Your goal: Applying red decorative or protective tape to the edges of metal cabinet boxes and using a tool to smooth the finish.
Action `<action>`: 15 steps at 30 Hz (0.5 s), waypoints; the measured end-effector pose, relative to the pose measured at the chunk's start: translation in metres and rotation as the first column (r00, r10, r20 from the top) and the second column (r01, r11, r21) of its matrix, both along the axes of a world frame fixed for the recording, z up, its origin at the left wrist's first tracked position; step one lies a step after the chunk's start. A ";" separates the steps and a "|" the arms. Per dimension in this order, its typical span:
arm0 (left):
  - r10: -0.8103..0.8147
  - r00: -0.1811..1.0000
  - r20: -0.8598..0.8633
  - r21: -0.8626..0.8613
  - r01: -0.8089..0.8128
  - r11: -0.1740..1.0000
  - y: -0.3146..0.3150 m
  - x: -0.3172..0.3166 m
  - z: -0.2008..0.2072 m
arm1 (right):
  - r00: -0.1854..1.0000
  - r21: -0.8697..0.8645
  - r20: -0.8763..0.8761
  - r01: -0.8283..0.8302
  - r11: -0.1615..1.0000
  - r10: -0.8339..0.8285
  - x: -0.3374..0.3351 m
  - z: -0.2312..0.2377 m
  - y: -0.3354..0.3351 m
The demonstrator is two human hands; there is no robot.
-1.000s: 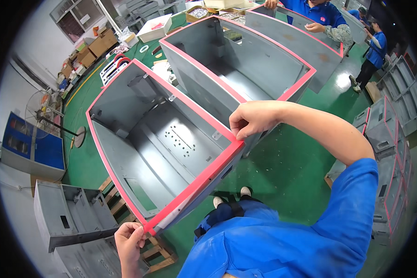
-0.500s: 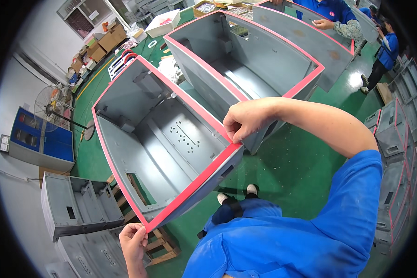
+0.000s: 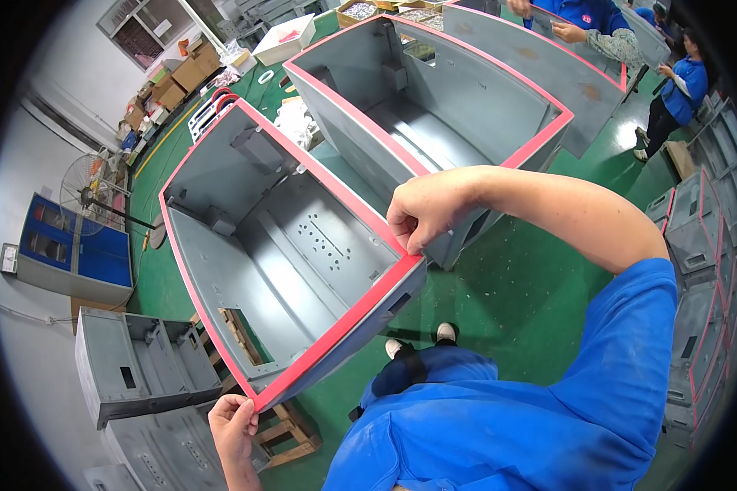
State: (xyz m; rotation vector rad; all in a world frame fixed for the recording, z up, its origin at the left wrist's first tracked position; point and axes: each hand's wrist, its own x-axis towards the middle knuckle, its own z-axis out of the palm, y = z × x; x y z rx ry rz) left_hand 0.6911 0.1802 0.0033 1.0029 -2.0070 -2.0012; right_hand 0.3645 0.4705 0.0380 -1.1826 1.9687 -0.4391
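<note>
A grey metal cabinet shell point(image 3: 258, 274), open at the top, lies before me with red tape point(image 3: 336, 330) along its rim. At the rim's near left corner, my left hand point(image 3: 232, 425) pinches the tape between thumb and forefinger. My right hand point(image 3: 431, 206) is closed at the near right corner, thumb and bent forefinger pressed on the tape there. Between both hands the red strip runs straight along the near edge. Whether it is stuck down over its full length I cannot tell. A group of round holes shows in the cabinet's inner wall.
A second red-rimmed cabinet shell point(image 3: 467, 106) stands close behind. Beyond it, a co-worker point(image 3: 585, 20) handles a grey panel point(image 3: 540, 69). Cabinets on a wooden pallet point(image 3: 291, 434) stand at left, near a fan point(image 3: 90, 192). More red-edged shells point(image 3: 700, 245) are stacked at right.
Both hands keep their pinch at the two corners, shifting only slightly in the picture. The co-worker's hands at the back have moved over the panel, and another person at far right has turned.
</note>
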 end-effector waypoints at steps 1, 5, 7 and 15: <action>0.004 1.000 0.004 -0.001 -0.004 1.000 0.000 0.000 0.000 | 1.000 0.003 -0.008 -0.002 1.000 0.002 0.000 0.000 0.000; 0.003 1.000 0.005 0.001 -0.003 1.000 0.000 0.000 0.001 | 0.999 -0.031 -0.023 -0.023 0.999 0.022 -0.001 -0.003 0.000; 0.001 1.000 0.013 -0.002 -0.001 1.000 -0.001 0.001 0.000 | 0.999 -0.030 -0.032 -0.045 0.999 0.044 0.000 -0.001 0.000; -0.004 1.000 -0.006 0.009 0.004 1.000 -0.003 0.002 -0.002 | 1.000 -0.032 0.003 0.016 0.999 -0.016 0.001 -0.002 0.002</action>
